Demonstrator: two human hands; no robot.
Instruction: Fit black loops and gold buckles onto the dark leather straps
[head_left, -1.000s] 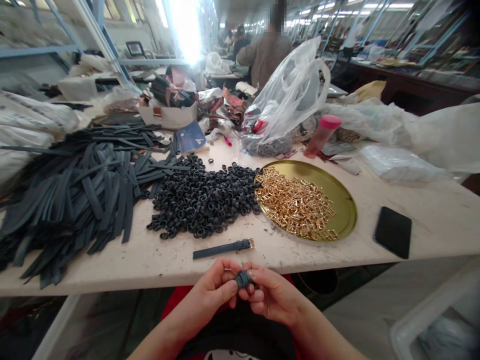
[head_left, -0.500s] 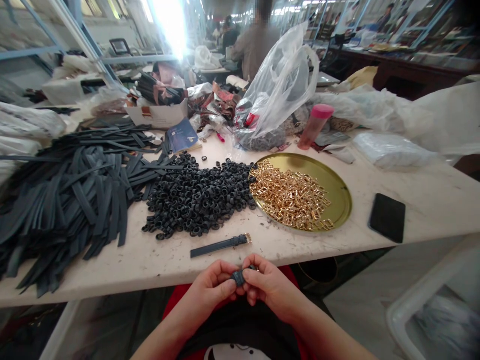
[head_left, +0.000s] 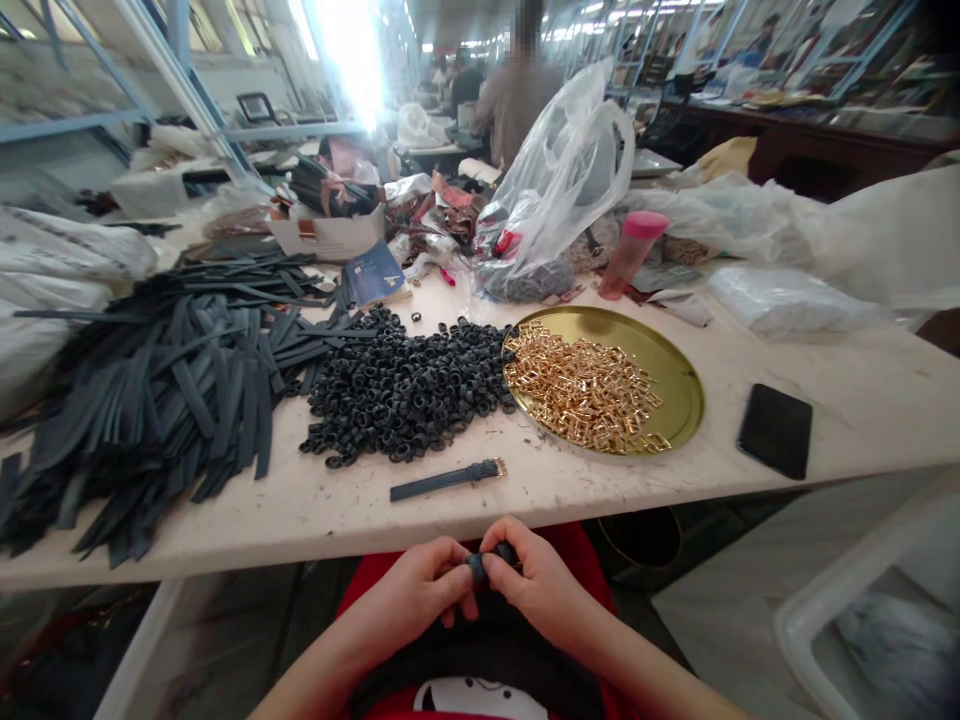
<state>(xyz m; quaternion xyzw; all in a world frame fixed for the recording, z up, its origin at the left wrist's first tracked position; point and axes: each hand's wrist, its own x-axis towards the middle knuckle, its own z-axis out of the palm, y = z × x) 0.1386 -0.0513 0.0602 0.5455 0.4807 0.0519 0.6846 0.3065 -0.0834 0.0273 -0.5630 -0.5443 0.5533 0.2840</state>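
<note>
Just off the table's front edge, my left hand (head_left: 441,580) and my right hand (head_left: 517,568) meet, fingers pinched on one dark watch strap (head_left: 475,566). Much of that strap is hidden by the fingers. Beyond them, a finished-looking strap with a gold buckle (head_left: 450,480) lies flat on the table. Behind it spreads a heap of small black loops (head_left: 409,390). To the right, a round gold tray (head_left: 679,390) holds a pile of gold buckles (head_left: 585,385). A large mass of dark strap strips (head_left: 180,380) covers the left side.
A black phone (head_left: 776,430) lies on the right of the table (head_left: 862,400). Toward the back stand a pink-lidded container (head_left: 634,255), a clear plastic bag (head_left: 559,180), a blue booklet (head_left: 375,273) and a white box (head_left: 330,238). A person (head_left: 517,100) is in the background.
Both hands still grip the strap, but the fingers have shifted on it and less of it shows between them. The whole view has shifted slightly.
</note>
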